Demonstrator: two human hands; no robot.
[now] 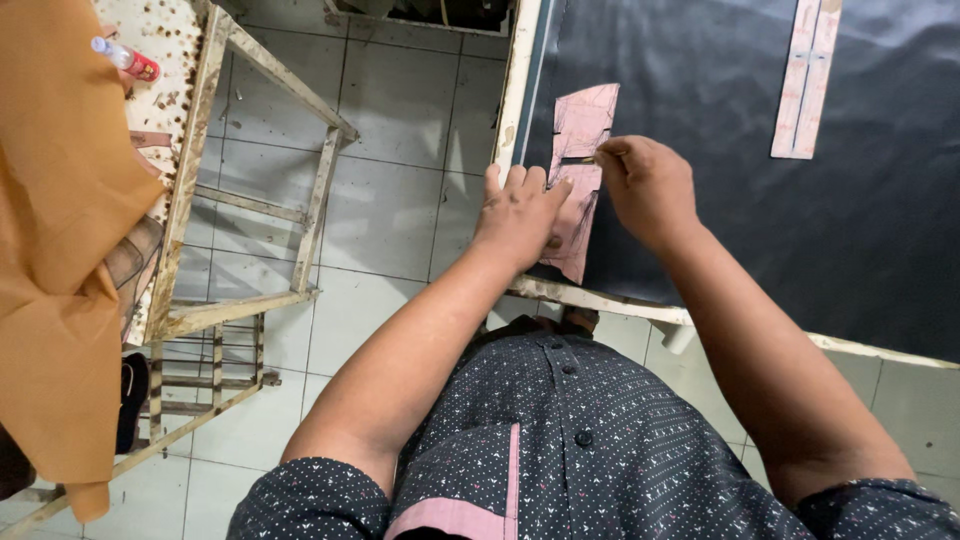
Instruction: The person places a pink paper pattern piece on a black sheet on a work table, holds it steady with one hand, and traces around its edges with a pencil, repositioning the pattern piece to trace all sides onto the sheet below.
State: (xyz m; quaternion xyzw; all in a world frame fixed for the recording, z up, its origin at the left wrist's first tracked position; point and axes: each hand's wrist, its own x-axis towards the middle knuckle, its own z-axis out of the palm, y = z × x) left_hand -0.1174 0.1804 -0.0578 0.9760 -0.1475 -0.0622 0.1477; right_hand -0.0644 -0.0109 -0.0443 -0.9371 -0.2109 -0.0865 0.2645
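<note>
Pink paper pattern point(580, 170), notched, flat under left hand point(520, 212), on black sheet point(740, 170).

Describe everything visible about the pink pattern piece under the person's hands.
The pink pattern piece is a flat, thin template that looks like card or stiff paper, pale pink with smudges. Its outline is irregular, stepped and notched along the edges. It lies flat on the dark sheet near the table's left edge. The left hand presses on its middle, covering part of it. The right hand meets its right edge; its fingers pinch a thin tool, barely visible, against a notch.
</note>
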